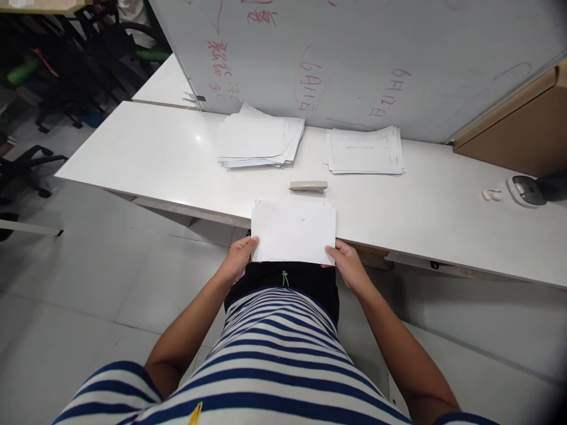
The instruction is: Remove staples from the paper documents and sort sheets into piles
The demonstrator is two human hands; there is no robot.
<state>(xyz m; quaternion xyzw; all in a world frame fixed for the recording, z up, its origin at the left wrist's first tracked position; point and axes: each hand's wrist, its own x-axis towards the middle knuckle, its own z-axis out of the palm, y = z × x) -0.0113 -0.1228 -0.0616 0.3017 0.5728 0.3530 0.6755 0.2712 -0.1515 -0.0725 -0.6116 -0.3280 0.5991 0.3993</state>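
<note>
Between my two hands is a small stack of white paper sheets, held flat over the desk's front edge. My left hand pinches the stack at its lower left, thumb on top. At the lower right corner, my right hand grips it the same way, with the fingers underneath mostly hidden. Just beyond the sheets lies a beige stapler. Farther back, a thick, uneven paper pile rests on the left and a thinner paper pile on the right.
The white desk runs across the view, with a whiteboard bearing red writing behind it. On the right stand a cardboard box, a grey-and-white device and a small white object. Office chairs are at far left.
</note>
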